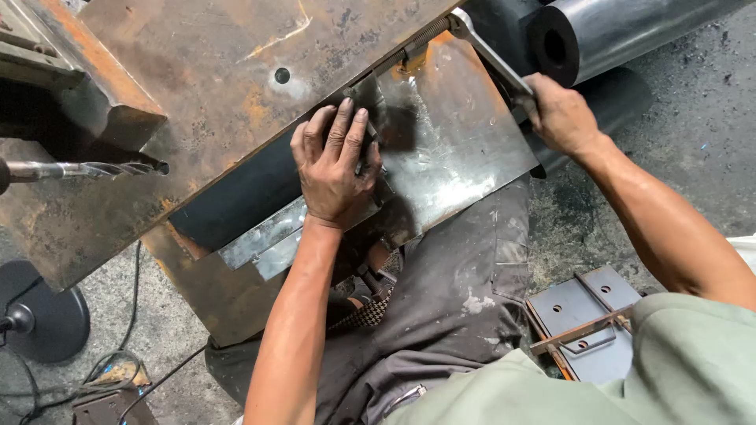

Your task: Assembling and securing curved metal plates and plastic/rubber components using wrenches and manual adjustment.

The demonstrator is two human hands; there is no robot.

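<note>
Steel plate [449,134] under left fingers [339,130]; wrench [488,55] gripped right

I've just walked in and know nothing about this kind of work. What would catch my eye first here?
First the big rusty steel plate filling the upper left, with the person's left hand pressed flat on a small metal piece at its edge. At upper right, the right hand grips the handle of a wrench that reaches up toward a threaded rod. At the far left, a twist drill bit points in over the plate.
</note>
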